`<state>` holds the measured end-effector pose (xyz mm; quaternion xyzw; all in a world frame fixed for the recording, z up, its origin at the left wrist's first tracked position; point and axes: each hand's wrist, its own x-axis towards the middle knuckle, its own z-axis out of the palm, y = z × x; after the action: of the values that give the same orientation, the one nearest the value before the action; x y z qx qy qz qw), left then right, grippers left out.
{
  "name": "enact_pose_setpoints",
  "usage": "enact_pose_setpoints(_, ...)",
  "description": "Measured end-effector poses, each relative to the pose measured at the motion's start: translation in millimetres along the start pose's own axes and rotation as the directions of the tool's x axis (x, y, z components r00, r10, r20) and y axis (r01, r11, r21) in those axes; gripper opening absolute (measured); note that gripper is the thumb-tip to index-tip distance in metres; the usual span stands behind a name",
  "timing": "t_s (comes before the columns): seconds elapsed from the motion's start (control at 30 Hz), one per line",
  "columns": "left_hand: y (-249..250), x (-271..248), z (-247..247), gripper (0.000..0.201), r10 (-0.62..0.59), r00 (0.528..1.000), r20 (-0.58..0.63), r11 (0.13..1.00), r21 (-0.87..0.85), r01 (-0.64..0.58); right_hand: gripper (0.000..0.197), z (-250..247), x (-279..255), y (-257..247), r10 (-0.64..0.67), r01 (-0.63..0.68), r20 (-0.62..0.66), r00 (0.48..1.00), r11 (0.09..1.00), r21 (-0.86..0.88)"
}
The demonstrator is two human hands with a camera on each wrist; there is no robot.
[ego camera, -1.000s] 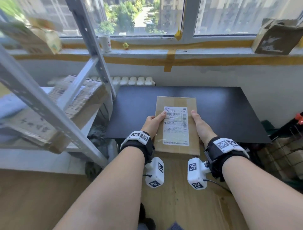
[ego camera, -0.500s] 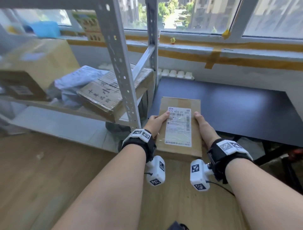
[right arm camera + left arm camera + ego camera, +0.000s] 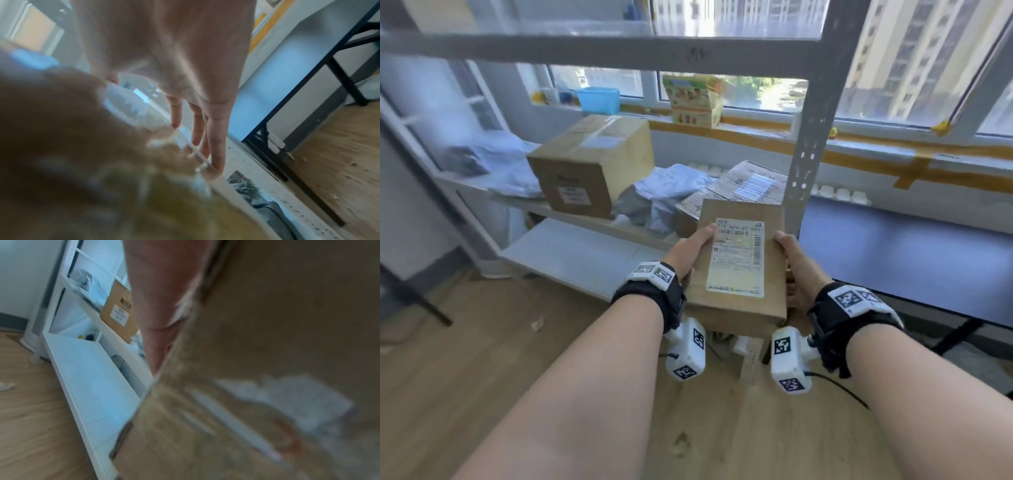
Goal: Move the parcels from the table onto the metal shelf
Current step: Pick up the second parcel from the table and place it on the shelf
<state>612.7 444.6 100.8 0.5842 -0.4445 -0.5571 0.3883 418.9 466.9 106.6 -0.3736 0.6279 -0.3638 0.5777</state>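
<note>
Two hands carry one flat brown parcel (image 3: 739,260) in the air, in front of the metal shelf (image 3: 808,144) and above the wood floor (image 3: 482,359). L hand (image 3: 690,251) is on the parcel's left edge, thumb curled over onto the top face near the white shipping label (image 3: 736,260), rest of the fingers hidden under the box. R hand (image 3: 796,263) is on the right edge, thumb on top at the corner of the label side; in the right wrist view its fingers (image 3: 216,141) run fairly straight along the underside, so it's supporting more than clamping. Left wrist view is mostly blurred cardboard, grip not readable there.

Parcel sits level-ish, label up, its far edge overlapping the front of the middle shelf board, just left of the shelf's right front upright. Can't tell if it touches the board.

On that board: a big taped cardboard box (image 3: 592,164) toward the left, grey poly mailers (image 3: 671,192) at mid, a flat corrugated carton (image 3: 743,185) at the right end, just behind the held parcel. Lower board (image 3: 571,257) is white. Dark table (image 3: 911,253) is right of the shelf, under the window. On the sill: a blue tub (image 3: 599,99) and a printed carton (image 3: 697,99)
</note>
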Motion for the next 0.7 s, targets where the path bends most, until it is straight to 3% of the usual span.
enact_pose_setpoints(0.17,39.2,-32.2,-76.9,0.033,0.028,0.999,-0.019,0.998,-0.061,-0.029,0.055,61.6,-21.8,-44.1,-0.104,0.108,0.07,0.992,0.993,-0.054)
enact_pose_setpoints(0.4,110.0,-54.0,-146.1,0.031,0.179,0.981,-0.08,0.953,-0.232,-0.193,0.067,111.9,-48.9,-130.6,-0.296,0.308,0.125,0.947,0.947,-0.091)
enact_pose_setpoints(0.53,145.4,-55.4,-171.5,0.075,0.231,0.962,-0.146,0.883,-0.384,-0.27,0.077,129.8,-56.9,-179.2,-0.391,0.408,0.156,0.907,0.908,-0.093)
enact_pose_setpoints(0.57,153.3,-54.8,-175.7,0.075,0.24,0.96,-0.141,0.876,-0.395,-0.277,0.079,133.1,-56.7,-190.7,-0.407,0.426,0.161,0.899,0.899,-0.102)
enact_pose_setpoints(0.7,199.7,-42.9,-185.2,0.029,0.383,0.915,-0.126,0.846,-0.349,-0.403,0.085,139.0,-50.2,-236.7,-0.474,0.495,0.168,0.864,0.86,-0.125)
